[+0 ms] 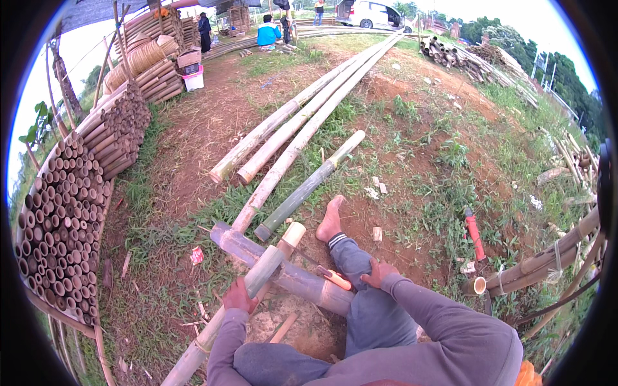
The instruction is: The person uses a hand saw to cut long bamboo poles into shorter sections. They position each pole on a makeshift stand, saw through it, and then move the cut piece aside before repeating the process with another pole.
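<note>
My left hand (pixel 239 296) is wrapped round a bamboo pole (pixel 209 336), which slants up from the lower left. The pole's far end rests across a thick, dark bamboo log (pixel 304 283) lying in front of me. My right hand (pixel 380 273) lies on my bent right leg by the knee, fingers spread, holding nothing. Between that leg and the pole, an orange-handled tool (pixel 335 278) leans against the log; its dark, narrow blade is only partly visible. My bare right foot stands on the ground beyond the log.
Long bamboo poles (pixel 302 132) run away from me, with a shorter green pole (pixel 309 186) beside them. Stacked cut bamboo (pixel 61 225) fills the left. At right stand a red-handled tool (pixel 474 237) and tied bamboo (pixel 541 264). A person in blue (pixel 269 35) sits far off.
</note>
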Action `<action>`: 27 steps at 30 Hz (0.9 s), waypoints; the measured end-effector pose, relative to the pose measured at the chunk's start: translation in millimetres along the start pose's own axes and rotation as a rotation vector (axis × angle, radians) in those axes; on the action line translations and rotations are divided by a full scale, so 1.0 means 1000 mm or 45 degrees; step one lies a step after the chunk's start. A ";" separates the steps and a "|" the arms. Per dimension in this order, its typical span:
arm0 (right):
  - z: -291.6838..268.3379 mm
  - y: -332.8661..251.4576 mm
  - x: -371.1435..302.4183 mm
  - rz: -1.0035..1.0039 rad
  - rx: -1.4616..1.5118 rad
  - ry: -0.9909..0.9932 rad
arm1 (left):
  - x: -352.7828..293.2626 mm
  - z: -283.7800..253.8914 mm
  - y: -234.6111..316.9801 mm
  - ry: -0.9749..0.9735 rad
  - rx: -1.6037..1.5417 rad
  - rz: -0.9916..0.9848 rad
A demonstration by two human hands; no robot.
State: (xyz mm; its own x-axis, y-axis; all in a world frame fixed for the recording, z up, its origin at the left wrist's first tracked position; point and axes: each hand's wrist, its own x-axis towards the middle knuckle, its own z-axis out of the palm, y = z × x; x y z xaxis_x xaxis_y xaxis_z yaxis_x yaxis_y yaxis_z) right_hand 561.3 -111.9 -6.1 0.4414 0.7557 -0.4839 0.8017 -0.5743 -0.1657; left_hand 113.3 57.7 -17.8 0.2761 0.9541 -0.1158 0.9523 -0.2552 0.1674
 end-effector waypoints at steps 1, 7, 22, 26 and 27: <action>0.000 0.000 -0.001 -0.011 0.010 0.003 | 0.001 0.000 0.000 -0.012 0.007 -0.010; -0.002 -0.002 -0.003 0.017 -0.004 0.006 | -0.003 -0.001 0.002 -0.022 -0.029 -0.040; -0.003 -0.004 -0.002 0.031 0.016 -0.034 | -0.001 -0.004 0.003 -0.063 -0.004 -0.047; -0.003 -0.003 -0.003 0.030 0.020 -0.025 | -0.001 -0.004 0.003 -0.048 -0.007 -0.033; -0.004 -0.004 -0.003 0.028 0.020 -0.026 | -0.001 -0.004 0.002 -0.046 -0.009 -0.031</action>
State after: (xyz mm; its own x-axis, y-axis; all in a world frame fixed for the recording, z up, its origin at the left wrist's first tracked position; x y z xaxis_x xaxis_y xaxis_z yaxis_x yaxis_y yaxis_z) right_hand 558.3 -111.0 -0.5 0.4508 0.7362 -0.5048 0.7851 -0.5961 -0.1682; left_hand 114.4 56.9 -13.6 0.2572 0.9538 -0.1550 0.9580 -0.2306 0.1707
